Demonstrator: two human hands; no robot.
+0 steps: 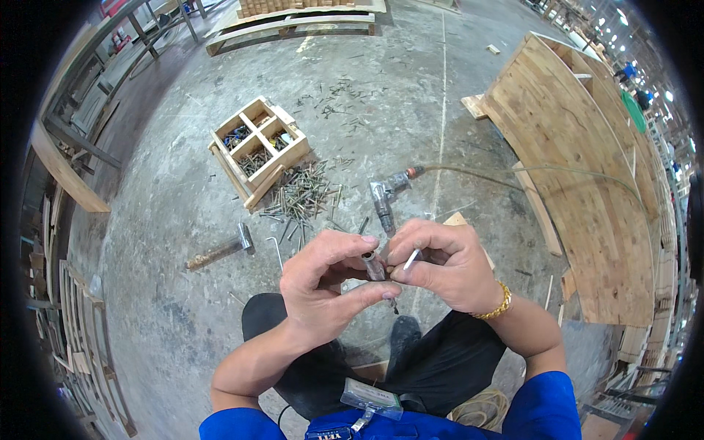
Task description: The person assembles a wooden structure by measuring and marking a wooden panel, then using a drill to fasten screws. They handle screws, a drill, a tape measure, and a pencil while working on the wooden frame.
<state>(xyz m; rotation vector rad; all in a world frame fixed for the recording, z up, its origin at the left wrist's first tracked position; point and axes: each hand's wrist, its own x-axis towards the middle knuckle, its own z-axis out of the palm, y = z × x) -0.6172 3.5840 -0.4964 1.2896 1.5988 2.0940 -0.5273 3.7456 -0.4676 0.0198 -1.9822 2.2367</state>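
Note:
Between the thumb and fingers of my left hand (330, 282) is a short grey metal cylinder (375, 267), its hollow end upward. A thin dark tip like a drill bit (396, 306) shows below those fingers. My right hand (444, 264) is closed beside it, pinching a thin pale rod (413, 258); its kind is unclear. The right fingertips meet the cylinder's side and hide the contact. Just beyond my hands, a pistol-shaped air drill (383, 199) lies on the floor, joined to a hose (506, 170).
A divided wooden box (275, 163) holds screws and small parts, with loose screws (304, 192) heaped beside it. A hammer (220, 248) and an L-shaped hex key (276, 251) lie at left. A large curved wooden panel (572, 169) stands at right; a pallet (293, 23) lies far ahead.

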